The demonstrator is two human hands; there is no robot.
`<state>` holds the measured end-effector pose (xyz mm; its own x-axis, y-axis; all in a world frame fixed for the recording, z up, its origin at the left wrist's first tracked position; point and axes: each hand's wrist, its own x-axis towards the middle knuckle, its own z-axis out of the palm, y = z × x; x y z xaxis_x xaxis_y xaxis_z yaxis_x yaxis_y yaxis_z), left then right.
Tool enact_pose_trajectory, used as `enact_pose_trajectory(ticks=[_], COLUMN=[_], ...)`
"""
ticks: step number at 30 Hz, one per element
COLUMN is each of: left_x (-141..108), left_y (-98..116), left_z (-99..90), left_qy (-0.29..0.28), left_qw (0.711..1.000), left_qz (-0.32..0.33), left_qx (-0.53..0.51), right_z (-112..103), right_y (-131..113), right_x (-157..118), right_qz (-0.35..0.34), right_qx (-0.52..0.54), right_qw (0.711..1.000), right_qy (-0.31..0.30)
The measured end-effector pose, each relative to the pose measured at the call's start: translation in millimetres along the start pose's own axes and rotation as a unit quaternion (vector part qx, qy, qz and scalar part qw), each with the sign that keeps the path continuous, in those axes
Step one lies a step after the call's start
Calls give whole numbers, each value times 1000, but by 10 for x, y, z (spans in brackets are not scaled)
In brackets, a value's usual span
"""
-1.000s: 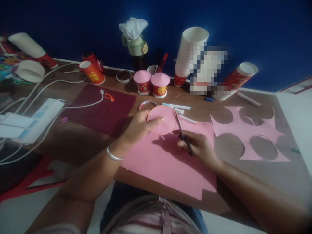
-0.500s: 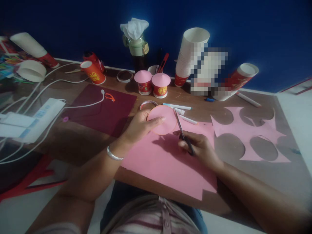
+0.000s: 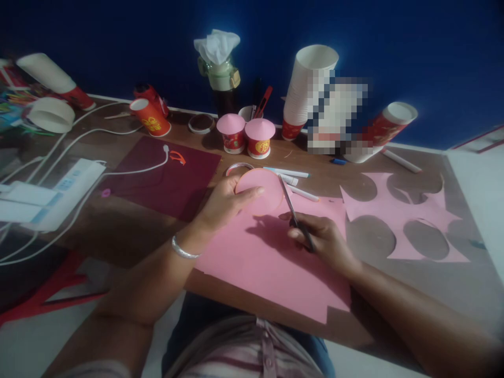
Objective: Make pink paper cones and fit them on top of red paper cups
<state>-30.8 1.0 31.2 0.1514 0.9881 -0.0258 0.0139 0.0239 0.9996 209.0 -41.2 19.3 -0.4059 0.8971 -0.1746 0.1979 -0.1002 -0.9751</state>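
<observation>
Between thumb and fingers, my left hand (image 3: 230, 202) pinches a round pink paper disc (image 3: 260, 186) with a thin orange outline along its edge. My right hand (image 3: 321, 236) grips a pair of scissors (image 3: 293, 212) by the dark handles, blades pointing up and away at the disc's right edge. Whether the blades touch the paper is hard to tell. Below both hands lies a large pink sheet (image 3: 275, 273) on the table. Just beyond the disc are several white markers (image 3: 289, 172) and a roll of tape (image 3: 238, 168).
Two small cups with pink cone tops (image 3: 231, 126) stand behind the markers. A pink sheet with round holes (image 3: 405, 210) lies right. At the back rises a paper cup stack (image 3: 311, 84). Left are a dark red sheet (image 3: 161, 178), a power strip (image 3: 63, 194) and white cables.
My left hand and the paper disc have shifted very slightly left and up. The scissors have moved a touch left at their tips; otherwise the table looks the same.
</observation>
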Motion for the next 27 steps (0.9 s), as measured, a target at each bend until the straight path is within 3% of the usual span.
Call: enact_pose_trajectory(ticks=[22, 27], left_x=[17, 9], left_y=[5, 38], left_z=[-8, -25], left_qy=[24, 15], left_qw=[999, 1000], left_qz=[19, 19], left_qx=[-29, 10], right_z=[5, -7], right_y=[41, 44], right_x=[-12, -5], right_qz=[19, 25], right_qx=[52, 36], right_qw=[998, 999], right_qy=[-2, 0])
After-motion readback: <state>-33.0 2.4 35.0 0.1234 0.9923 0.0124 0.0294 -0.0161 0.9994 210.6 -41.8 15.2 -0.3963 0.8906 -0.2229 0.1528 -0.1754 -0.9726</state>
